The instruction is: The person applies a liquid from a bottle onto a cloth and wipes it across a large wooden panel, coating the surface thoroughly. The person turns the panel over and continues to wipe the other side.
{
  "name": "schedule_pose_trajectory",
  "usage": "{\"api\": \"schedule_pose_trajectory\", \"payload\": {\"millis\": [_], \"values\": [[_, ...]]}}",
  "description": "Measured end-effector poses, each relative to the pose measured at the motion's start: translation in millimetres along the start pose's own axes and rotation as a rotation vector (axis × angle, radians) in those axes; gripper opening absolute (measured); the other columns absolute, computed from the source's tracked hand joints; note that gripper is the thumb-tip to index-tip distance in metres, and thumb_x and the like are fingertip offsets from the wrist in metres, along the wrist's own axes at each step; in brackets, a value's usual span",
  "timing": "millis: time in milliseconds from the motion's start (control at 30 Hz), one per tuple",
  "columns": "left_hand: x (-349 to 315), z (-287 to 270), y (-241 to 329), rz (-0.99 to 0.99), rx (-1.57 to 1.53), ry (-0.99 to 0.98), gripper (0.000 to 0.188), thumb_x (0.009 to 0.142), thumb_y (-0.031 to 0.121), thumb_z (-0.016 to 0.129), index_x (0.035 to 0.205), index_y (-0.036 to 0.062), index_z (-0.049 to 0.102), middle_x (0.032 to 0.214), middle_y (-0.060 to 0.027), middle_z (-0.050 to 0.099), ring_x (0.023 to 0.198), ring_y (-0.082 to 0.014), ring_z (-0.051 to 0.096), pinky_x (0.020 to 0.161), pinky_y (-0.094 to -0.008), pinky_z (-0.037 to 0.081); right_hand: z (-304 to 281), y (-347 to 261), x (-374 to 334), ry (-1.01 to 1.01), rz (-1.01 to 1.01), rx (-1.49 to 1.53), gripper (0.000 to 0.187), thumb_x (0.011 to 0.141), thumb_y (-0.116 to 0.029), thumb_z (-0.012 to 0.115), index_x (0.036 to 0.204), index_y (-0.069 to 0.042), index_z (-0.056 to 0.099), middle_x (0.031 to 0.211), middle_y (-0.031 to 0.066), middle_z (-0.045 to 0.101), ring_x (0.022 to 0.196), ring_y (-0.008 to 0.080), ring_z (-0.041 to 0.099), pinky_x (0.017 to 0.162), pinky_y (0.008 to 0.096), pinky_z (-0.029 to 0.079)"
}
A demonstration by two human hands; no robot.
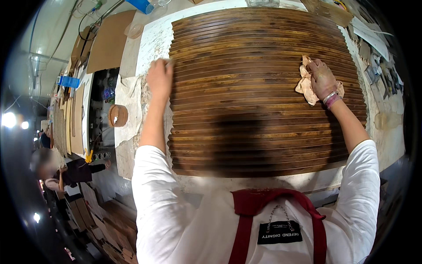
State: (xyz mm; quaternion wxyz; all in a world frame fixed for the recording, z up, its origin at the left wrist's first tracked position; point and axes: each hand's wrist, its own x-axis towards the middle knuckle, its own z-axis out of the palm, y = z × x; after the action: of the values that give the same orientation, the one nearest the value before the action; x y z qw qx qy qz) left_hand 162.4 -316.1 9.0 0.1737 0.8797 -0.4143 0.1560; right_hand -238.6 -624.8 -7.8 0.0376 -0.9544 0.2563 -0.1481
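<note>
Here, crumpled cloth (304, 83), ridged wooden panel (250, 92)

At right on the brown ribbed wooden panel (259, 101) lies a crumpled peach cloth (306, 83). A round brown tub (125, 115) stands left of the panel.

Cannot see all of crumpled peach cloth (306, 84) under right hand (323, 79), nor of edge-cropped blue plastic container (140, 4) beyond left hand (159, 80).

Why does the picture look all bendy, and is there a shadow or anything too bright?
In the head view, the fisheye lens bends straight edges toward the rim; a dark, soft-edged shadow lies on the lower middle of the slatted brown panel; a lamp glares at far left.
</note>
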Motion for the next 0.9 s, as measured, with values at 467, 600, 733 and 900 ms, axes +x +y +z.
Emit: {"api": "schedule_pose_trajectory", "payload": {"millis": [467,600,733,900], "values": [[0.7,19.7,-17.9,-0.113,-0.013,0.019,0.02,0.09,0.028,0.064,0.096,0.009,0.068,0.099,-0.0119,0.065,0.09,-0.0299,0.064,0.076,-0.0448,0.05,0.6,1.8,-2.6,-0.026,0.03,0.01,0.029,0.08,-0.001,0.053,0.109,-0.006,0.056,0.106,0.0147,0.055,0.099,0.0364,0.055,0.085,0.0444,0.046],[32.8,33.2,126.1,0.077,-0.401,0.055,0.018,0.089,0.024,0.064,0.102,0.0128,0.069,0.103,-0.0132,0.066,0.097,-0.0304,0.063,0.084,-0.042,0.051,0.5,4.7,-4.1,-0.055,0.071,0.003,0.027,0.079,-0.001,0.054,0.105,-0.006,0.059,0.106,0.0138,0.056,0.101,0.0358,0.055,0.086,0.0438,0.046],[19.0,90.2,232.7,0.402,-0.214,-0.066,0.018,0.088,0.024,0.064,0.101,0.0124,0.062,0.102,-0.009,0.062,0.098,-0.0293,0.061,0.077,-0.0455,0.048,-3.2,3.7,-2.7,-0.091,0.116,-0.006,0.027,0.078,-0.002,0.056,0.105,-0.007,0.059,0.107,0.0134,0.056,0.101,0.0354,0.055,0.088,0.0434,0.046],[27.6,63.4,120.1,0.198,-0.136,-0.042,0.013,0.089,0.024,0.064,0.096,0.013,0.063,0.094,-0.0087,0.062,0.084,-0.0277,0.064,0.067,-0.0447,0.05,-0.5,8.0,-5.0,0.035,0.032,-0.027,0.026,0.078,-0.005,0.057,0.104,-0.01,0.06,0.102,0.0116,0.058,0.096,0.0338,0.057,0.081,0.0443,0.049]]}}
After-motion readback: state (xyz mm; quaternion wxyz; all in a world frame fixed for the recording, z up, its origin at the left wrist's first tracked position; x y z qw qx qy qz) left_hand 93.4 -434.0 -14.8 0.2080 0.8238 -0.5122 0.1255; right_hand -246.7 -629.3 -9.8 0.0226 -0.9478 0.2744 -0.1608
